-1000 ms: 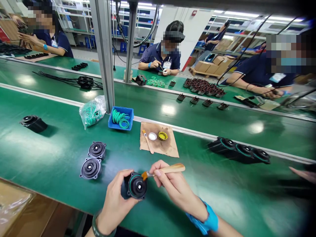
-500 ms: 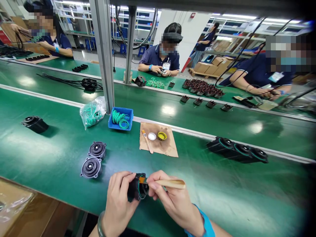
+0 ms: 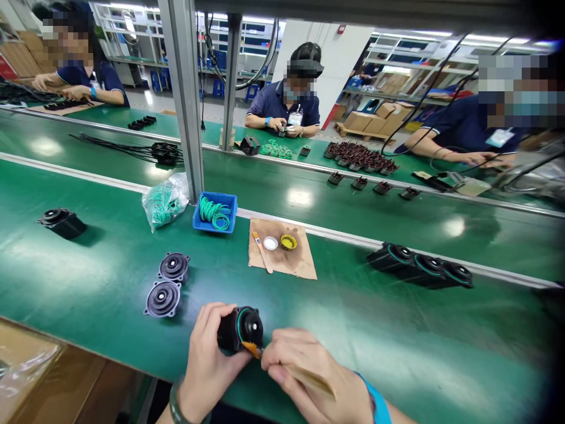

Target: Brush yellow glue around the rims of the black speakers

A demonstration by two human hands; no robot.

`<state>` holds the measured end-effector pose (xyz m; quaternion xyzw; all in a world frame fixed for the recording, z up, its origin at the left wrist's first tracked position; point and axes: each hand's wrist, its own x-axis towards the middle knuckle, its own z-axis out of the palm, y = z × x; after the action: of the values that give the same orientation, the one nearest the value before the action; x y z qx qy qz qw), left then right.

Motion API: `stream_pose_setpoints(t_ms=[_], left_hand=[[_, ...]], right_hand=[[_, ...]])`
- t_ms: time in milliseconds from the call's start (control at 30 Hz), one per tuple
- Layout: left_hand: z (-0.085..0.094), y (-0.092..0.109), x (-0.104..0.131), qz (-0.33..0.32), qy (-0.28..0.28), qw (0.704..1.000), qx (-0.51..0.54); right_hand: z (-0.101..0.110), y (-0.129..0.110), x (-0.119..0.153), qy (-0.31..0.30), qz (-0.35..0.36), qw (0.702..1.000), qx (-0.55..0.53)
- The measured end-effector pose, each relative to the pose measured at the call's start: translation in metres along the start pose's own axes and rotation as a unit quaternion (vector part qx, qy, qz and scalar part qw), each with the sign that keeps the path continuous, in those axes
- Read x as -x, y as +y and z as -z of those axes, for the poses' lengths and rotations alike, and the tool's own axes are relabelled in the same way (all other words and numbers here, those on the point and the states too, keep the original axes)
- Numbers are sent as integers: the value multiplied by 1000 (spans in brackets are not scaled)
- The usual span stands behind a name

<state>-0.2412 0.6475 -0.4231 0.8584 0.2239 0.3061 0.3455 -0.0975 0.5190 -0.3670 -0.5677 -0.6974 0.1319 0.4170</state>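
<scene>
My left hand (image 3: pixel 209 353) is wrapped round a black motor housing (image 3: pixel 227 331), its round face tilted to the right. A green rubber ring (image 3: pixel 239 323) circles that face. In my right hand (image 3: pixel 304 365) is a brush (image 3: pixel 311 380) with a pale wooden handle. Its orange bristles touch the lower edge of the housing by the ring. Ahead, a stained piece of cardboard (image 3: pixel 282 265) carries a second brush (image 3: pixel 263 253), a white round lid (image 3: pixel 271 243) and a yellow cap (image 3: pixel 288 242).
A blue bin (image 3: pixel 215 228) of green rings stands beside a clear bag (image 3: pixel 165 203) of rings. Two grey-rimmed housings (image 3: pixel 162 299) and a black housing (image 3: pixel 64 222) lie left. Ringed housings (image 3: pixel 426 268) line the right rail. Co-workers sit across the belt; a metal post (image 3: pixel 183 100) rises ahead.
The brush has moved from the upper part of the ring down to its lower edge. The housing has turned slightly, showing more of its face.
</scene>
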Motion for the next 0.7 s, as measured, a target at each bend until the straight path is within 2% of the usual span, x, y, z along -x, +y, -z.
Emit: stream_pose_setpoints(t_ms=[167,233,333,400,500,633,700], left_hand=[[-2,-2,2,28,-6,999,26],[-3,-3,4,43,-6,999,31],[-3,-3,4,32,9,999,14],[-4,-2,3,-8,35,999,-21],[-6,-2,2,-95,79,988,-95],[-13,-3,0,-241,133,944,-184],[-18,-4,-4,-304,160,916,-206]], right_hand=[[13,3,-1,-14,-6,999,45],[18,5,1,24,-13,998,52],[23,8,4,129,-75,989,-10],[22,10,4,163,-134,977,-38],[11,13,2,138,-203,968,-41],[-8,14,-2,113,-255,958,-62],[-10,14,-2,91,-266,959,-46]])
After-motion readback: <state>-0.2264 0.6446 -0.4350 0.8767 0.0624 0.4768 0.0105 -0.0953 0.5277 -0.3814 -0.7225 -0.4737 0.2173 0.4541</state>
